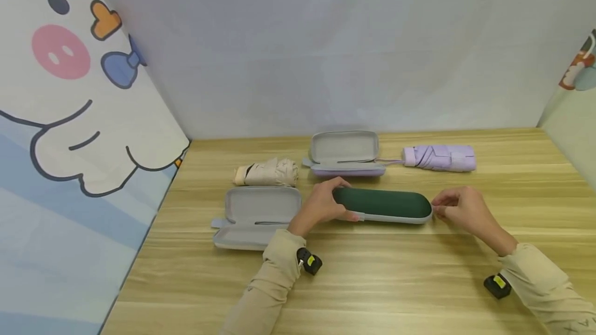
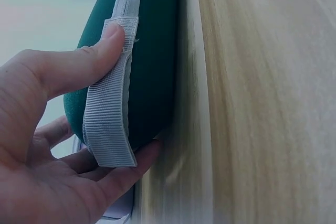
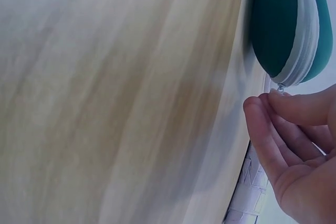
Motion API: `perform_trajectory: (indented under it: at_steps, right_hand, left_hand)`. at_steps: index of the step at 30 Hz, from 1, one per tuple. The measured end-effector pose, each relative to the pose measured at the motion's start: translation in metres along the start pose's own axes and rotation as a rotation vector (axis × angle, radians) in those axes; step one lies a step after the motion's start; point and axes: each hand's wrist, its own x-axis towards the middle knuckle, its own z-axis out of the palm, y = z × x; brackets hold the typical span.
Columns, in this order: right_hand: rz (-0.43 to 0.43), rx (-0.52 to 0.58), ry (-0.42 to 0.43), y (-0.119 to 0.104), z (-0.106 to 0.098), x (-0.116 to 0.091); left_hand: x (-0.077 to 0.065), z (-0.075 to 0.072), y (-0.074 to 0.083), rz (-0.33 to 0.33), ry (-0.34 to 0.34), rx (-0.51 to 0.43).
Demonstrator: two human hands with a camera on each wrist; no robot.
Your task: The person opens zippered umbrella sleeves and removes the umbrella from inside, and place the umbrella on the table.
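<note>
A dark green zippered case [image 1: 384, 203] with a pale grey zipper band lies closed on the table. My left hand [image 1: 323, 204] grips its left end; in the left wrist view the thumb presses on the grey ribbed strap [image 2: 110, 114] and the fingers curl round the end. At the other end, my right hand [image 1: 465, 211] pinches the small zipper pull [image 3: 281, 88] between thumb and fingertips, as the right wrist view shows. Most of the pull is hidden by the fingers.
Left of the green case lies an open white case [image 1: 263, 206] with grey lining, and behind that a folded beige umbrella [image 1: 267, 173]. Farther back are an open lilac case [image 1: 346, 169] and a folded lilac umbrella [image 1: 440, 158]. All rest on a wood-grain table [image 1: 372, 283].
</note>
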Motion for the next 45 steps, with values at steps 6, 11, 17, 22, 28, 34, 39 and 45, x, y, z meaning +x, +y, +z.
perform_trajectory:
  at_steps: [6,11,17,22,28,34,39,45]
  right_hand:
    - [0.002,0.001,0.005,0.000,0.000,0.000]
    - [0.017,0.005,-0.002,-0.003,-0.001,-0.002]
    - [0.010,0.011,-0.006,-0.004,-0.002,-0.003]
    - [0.001,0.009,-0.001,-0.003,-0.002,-0.006]
    - [0.019,0.007,0.002,-0.004,-0.003,-0.010]
    - [0.047,0.018,-0.003,-0.008,-0.003,-0.012]
    - [0.053,0.034,0.000,-0.010,-0.003,-0.014]
    - [0.043,0.042,0.016,-0.011,-0.003,-0.016]
  left_hand:
    - [0.000,0.001,-0.002,0.002,0.021,-0.012]
    - [-0.001,0.002,-0.003,0.012,0.040,-0.031]
    - [-0.002,0.003,-0.002,0.006,0.047,-0.044]
    - [-0.005,0.005,0.000,0.000,0.060,-0.046]
    - [-0.006,0.007,0.000,-0.007,0.082,-0.064]
    - [-0.007,0.008,0.000,-0.023,0.104,-0.069]
    - [-0.006,0.010,0.000,-0.022,0.129,-0.052]
    - [-0.007,0.010,0.002,-0.022,0.140,-0.055]
